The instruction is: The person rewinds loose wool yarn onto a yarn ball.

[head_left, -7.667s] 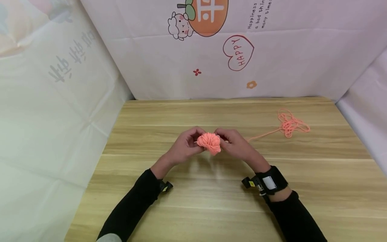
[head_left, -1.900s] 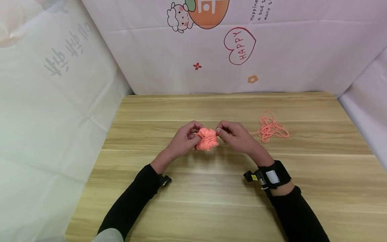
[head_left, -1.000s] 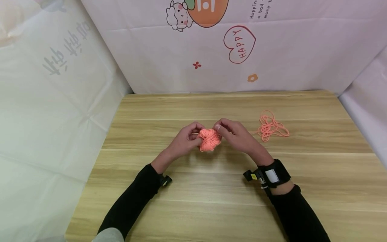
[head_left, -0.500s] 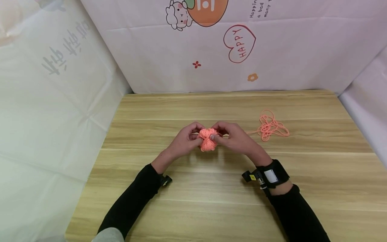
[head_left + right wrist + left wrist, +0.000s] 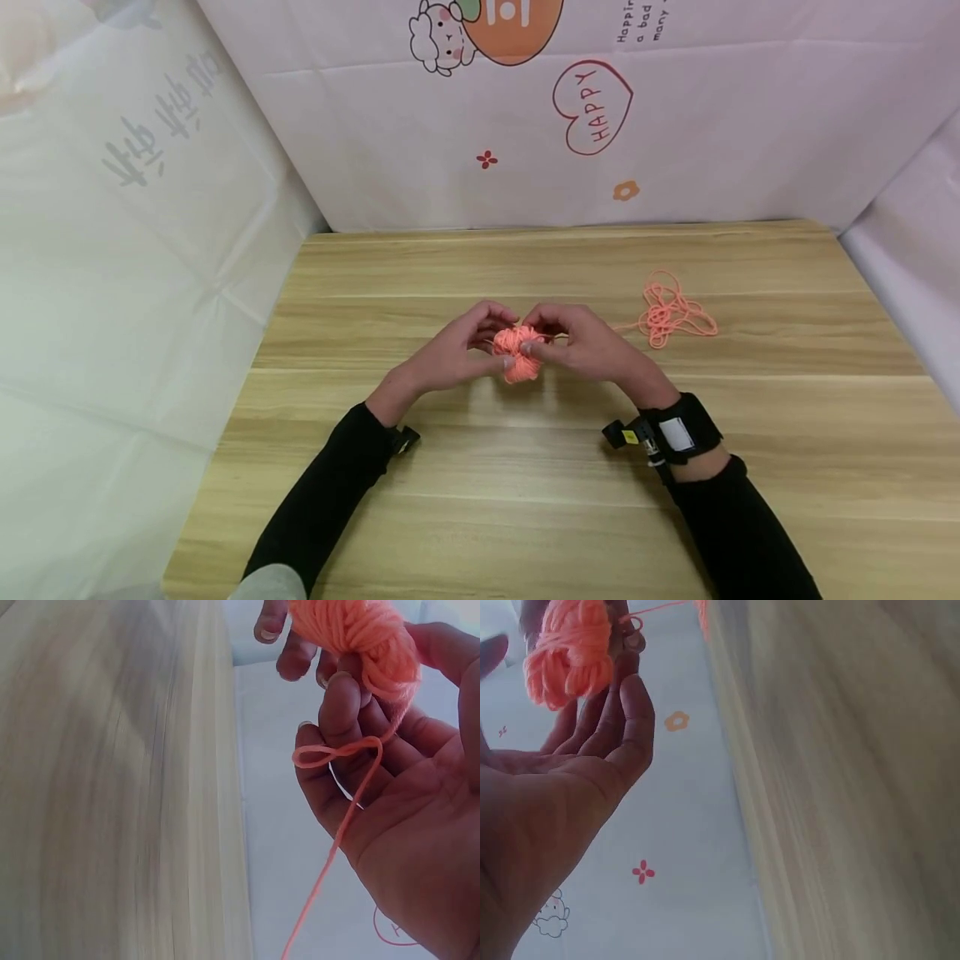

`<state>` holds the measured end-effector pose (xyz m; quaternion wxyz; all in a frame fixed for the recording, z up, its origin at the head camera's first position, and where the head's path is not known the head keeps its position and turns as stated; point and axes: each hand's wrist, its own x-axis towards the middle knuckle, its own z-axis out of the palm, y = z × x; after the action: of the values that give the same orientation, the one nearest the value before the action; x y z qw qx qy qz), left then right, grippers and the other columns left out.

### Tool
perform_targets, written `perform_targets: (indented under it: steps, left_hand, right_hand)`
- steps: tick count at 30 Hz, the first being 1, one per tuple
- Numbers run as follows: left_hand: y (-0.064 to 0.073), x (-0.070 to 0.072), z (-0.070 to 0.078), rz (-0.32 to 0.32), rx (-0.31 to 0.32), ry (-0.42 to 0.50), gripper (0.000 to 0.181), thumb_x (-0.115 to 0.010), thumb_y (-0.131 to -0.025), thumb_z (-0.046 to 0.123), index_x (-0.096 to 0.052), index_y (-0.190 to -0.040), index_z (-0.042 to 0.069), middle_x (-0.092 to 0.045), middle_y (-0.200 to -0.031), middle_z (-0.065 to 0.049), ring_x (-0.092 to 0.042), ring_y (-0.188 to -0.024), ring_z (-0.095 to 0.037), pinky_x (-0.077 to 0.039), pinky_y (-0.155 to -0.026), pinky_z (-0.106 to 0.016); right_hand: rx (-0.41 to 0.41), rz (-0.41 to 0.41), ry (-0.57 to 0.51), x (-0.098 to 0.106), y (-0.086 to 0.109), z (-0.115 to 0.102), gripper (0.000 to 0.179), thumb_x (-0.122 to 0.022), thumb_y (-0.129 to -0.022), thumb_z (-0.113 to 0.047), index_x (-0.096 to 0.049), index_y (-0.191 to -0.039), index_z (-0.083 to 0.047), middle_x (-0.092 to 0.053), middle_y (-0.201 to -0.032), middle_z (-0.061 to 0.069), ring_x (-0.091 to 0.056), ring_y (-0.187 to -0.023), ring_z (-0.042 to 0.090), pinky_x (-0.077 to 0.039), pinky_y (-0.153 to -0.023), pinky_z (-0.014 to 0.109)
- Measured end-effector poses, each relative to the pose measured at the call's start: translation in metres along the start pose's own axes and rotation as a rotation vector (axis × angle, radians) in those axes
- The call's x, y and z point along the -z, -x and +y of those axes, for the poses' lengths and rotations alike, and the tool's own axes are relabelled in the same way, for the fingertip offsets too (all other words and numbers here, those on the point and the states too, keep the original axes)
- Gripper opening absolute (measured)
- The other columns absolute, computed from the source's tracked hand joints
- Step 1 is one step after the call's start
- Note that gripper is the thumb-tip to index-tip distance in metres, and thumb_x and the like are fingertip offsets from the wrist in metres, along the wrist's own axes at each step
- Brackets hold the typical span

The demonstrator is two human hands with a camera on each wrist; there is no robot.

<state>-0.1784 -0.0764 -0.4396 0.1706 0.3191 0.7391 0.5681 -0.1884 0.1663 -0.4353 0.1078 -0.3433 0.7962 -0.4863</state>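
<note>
A coral-pink bundle of yarn (image 5: 519,340), wound thick and drawn in at its middle, is up above the tabletop. My right hand (image 5: 592,346) pinches it between thumb and fingers; in the right wrist view the wound loops (image 5: 360,626) bulge past the fingertips. A yarn strand (image 5: 322,874) with a small twisted loop crosses that palm. On the bundle's other side, my left hand (image 5: 457,354) is spread round it. The left wrist view has its thumb standing off from the yarn and its loosely bent fingers (image 5: 634,712) below and behind the bundle.
A loose tangle of the same yarn (image 5: 667,315) lies on the wooden table (image 5: 525,500) at the back right, joined to the hands by a strand. White printed cloth (image 5: 420,150) hangs behind the table, and more white cloth (image 5: 150,292) hangs at the left.
The right thumb has come over onto the bundle's middle. The left hand, which gripped the bundle, has loosened and opened. Earlier, the tangle slid left toward the hands.
</note>
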Motion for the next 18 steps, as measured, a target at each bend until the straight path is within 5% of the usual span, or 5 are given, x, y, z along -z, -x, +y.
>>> perform_targets:
  steps: [4,10,18]
  left_hand:
    - [0.001,-0.001,0.009,-0.039,0.016,-0.073,0.052,-0.071,-0.09,0.024,-0.046,-0.133,0.011,-0.062,-0.117,0.001,-0.06,-0.103,-0.012,-0.05,-0.088,-0.038]
    - [0.003,-0.004,0.024,-0.023,-0.001,-0.059,0.046,-0.071,-0.089,0.012,-0.047,-0.128,0.002,-0.068,-0.107,-0.002,-0.063,-0.091,-0.014,-0.052,-0.079,-0.039]
    - [0.001,-0.004,0.019,0.02,0.044,0.13,0.043,-0.071,-0.088,0.006,-0.051,-0.125,-0.002,-0.066,-0.108,-0.011,-0.063,-0.096,-0.023,-0.054,-0.081,-0.038]
  right_hand:
    - [-0.003,-0.034,-0.007,-0.001,-0.001,-0.001,0.015,-0.067,-0.093,-0.031,-0.064,-0.102,-0.019,-0.065,-0.096,-0.004,-0.06,-0.087,0.013,-0.051,-0.073,0.036]
    - [-0.016,-0.032,-0.002,-0.002,0.0,-0.007,0.017,-0.068,-0.092,-0.026,-0.061,-0.104,-0.014,-0.064,-0.094,-0.002,-0.06,-0.084,0.014,-0.05,-0.072,0.037]
    - [-0.056,0.032,-0.074,0.009,0.003,-0.038,0.021,-0.048,-0.103,-0.012,-0.05,-0.119,0.002,-0.06,-0.098,0.013,-0.059,-0.086,0.023,-0.051,-0.074,0.047]
